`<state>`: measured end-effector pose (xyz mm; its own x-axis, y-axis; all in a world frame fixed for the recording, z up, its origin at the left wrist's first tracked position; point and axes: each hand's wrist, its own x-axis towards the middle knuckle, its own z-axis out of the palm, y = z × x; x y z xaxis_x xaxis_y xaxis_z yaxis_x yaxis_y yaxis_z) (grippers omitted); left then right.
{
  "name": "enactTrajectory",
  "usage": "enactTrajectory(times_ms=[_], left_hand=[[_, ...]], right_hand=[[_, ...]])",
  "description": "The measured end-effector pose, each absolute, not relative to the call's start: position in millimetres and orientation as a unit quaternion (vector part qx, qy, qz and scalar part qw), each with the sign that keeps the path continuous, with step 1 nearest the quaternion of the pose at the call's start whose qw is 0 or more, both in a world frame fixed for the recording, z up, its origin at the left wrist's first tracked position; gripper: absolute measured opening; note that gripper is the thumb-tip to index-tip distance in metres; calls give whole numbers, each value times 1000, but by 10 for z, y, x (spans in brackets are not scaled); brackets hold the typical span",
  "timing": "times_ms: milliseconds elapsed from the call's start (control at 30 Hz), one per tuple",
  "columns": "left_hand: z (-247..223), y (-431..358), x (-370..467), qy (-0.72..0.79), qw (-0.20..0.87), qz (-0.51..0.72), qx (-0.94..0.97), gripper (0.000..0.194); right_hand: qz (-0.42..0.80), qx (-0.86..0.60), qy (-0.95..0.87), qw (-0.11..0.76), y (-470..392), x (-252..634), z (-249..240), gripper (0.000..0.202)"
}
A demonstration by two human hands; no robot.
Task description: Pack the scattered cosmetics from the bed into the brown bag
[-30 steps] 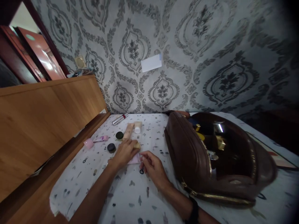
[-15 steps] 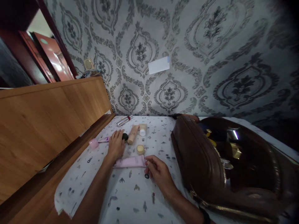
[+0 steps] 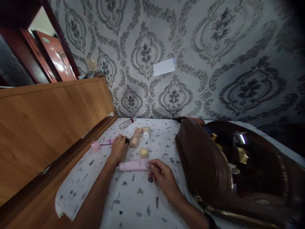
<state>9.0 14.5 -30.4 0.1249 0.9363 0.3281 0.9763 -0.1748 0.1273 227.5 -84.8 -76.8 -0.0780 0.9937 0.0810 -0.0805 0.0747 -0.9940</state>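
My left hand (image 3: pixel 119 148) has its fingers curled over a bottle with a dark round cap (image 3: pixel 127 140), which it partly hides. The fingers of my right hand (image 3: pixel 162 176) pinch the flat end of a pink tube (image 3: pixel 133 165) lying sideways on the patterned cloth. Just behind that tube sits a small round jar with a yellowish lid (image 3: pixel 143 152). A beige tube (image 3: pixel 136 137) and a shorter tube with a white cap (image 3: pixel 146 132) lie farther back. Left of my left hand are a purple-and-white tube (image 3: pixel 107 142) and a pink item (image 3: pixel 95 146).
An open brown bag (image 3: pixel 202 156) with things inside stands at the right. Silvery tubes (image 3: pixel 127 123) lie near the wall. A wooden board (image 3: pixel 57 117) borders the cloth (image 3: pixel 133 197) at the left.
The fingers of my left hand have curled further over the dark-capped bottle. My right hand stays at the pink tube's end. The view has shifted slightly.
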Motion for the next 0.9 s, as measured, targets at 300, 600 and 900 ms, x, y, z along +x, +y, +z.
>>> enactTrajectory(times_ms=[300, 600, 900], left_hand=[[-304, 95, -26, -607, 12, -178, -774, 42], [-404, 85, 126, -673, -1, -156, -723, 51], [-203, 64, 88, -590, -94, -351, -721, 44]], right_hand=[[521, -444, -514, 516, -866, 2265, -737, 35], [520, -441, -518, 517, -861, 2276, -743, 33], [529, -417, -517, 528, -875, 2271, -724, 42]])
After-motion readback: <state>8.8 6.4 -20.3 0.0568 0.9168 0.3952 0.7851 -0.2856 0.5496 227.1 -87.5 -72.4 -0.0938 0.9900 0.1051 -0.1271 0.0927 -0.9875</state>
